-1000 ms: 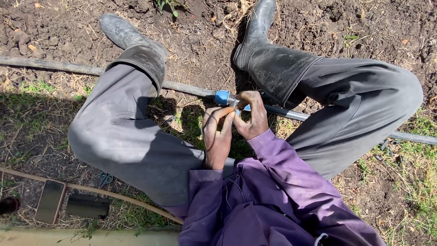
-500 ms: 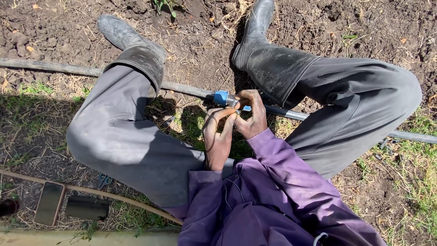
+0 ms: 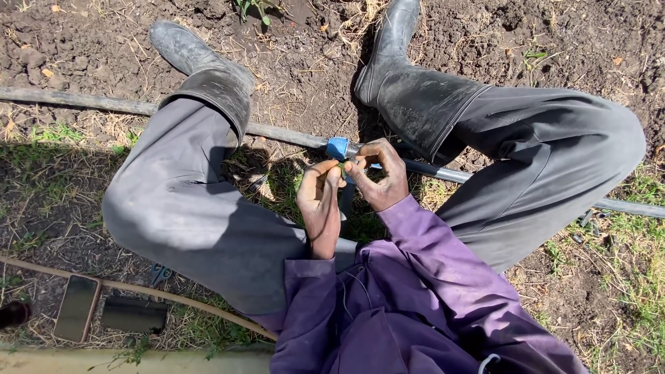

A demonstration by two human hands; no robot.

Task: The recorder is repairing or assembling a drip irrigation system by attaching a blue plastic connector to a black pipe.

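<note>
Both our hands meet over the blue fitting (image 3: 337, 147) on the black pipe (image 3: 277, 131) between our boots. Left hand (image 3: 320, 201) and right hand (image 3: 379, 176) pinch a small part; what each grip holds, we cannot tell. Loose soil could foul the joint or swallow a dropped piece.

Smooth blue plastic fitting (image 3: 337, 147) on a matt black plastic pipe (image 3: 104, 104), dull and dusty along its length. Rubber boots (image 3: 208, 73), dark, matt and smeared with dried mud; soft grey cloth trousers (image 3: 187, 208) and a purple cloth sleeve (image 3: 443, 256), both unshiny. Rough, crumbly brown soil (image 3: 90, 41) with dry straw, plus a glossy dark phone (image 3: 77, 307) screen.
</note>
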